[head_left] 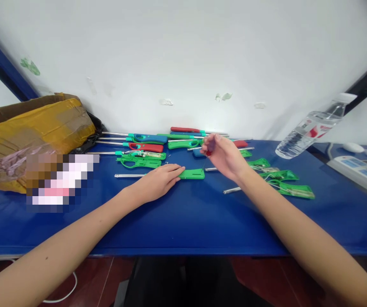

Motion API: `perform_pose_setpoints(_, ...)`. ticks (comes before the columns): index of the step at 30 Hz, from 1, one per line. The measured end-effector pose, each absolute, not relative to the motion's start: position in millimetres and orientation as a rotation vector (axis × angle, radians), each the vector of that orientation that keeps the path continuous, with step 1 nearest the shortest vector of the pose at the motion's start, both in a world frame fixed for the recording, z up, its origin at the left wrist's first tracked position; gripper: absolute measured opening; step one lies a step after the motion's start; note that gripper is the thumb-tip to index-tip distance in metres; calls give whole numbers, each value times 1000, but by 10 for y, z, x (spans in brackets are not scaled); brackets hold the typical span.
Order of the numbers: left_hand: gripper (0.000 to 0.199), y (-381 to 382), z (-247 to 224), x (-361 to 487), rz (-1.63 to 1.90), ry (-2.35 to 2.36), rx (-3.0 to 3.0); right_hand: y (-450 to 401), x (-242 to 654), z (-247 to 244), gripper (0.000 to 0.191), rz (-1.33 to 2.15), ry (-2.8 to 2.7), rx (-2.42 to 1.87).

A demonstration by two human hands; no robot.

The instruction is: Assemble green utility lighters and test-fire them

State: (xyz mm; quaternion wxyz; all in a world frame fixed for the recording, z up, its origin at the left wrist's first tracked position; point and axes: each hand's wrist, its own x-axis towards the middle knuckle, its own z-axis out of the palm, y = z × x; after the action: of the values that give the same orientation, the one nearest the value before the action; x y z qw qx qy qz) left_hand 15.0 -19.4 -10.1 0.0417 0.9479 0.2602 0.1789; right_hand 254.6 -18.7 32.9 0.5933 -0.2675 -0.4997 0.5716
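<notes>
My left hand [161, 181] lies over a green long-necked gas lighter [193, 174], fingers wrapped on its handle and pressing it to the table. The lighter's metal tube points left from under the hand. Raised over the handle's right end, my right hand [223, 155] pinches a small screwdriver [208, 153] with a red grip. Its thin shaft slants down toward the handle; whether the tip touches is too small to tell. Just behind the left hand is an opened green lighter shell [140, 161]. Right of my right hand, opened green lighters [295, 190] show their inner parts.
More lighters, including a red one [147, 147] and a blue one [150, 138], lie along the wall. A taped carton [39, 128] stands at the left. A water bottle [310, 128] and a white power strip [359, 172] are at the right of the blue table [183, 230].
</notes>
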Motion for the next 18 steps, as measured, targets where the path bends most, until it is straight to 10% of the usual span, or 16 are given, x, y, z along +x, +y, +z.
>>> perform_pose_setpoints(18, 41, -203, -86, 152, 529, 785, 2899, -241, 2550, 413, 22, 1441, -1119, -611)
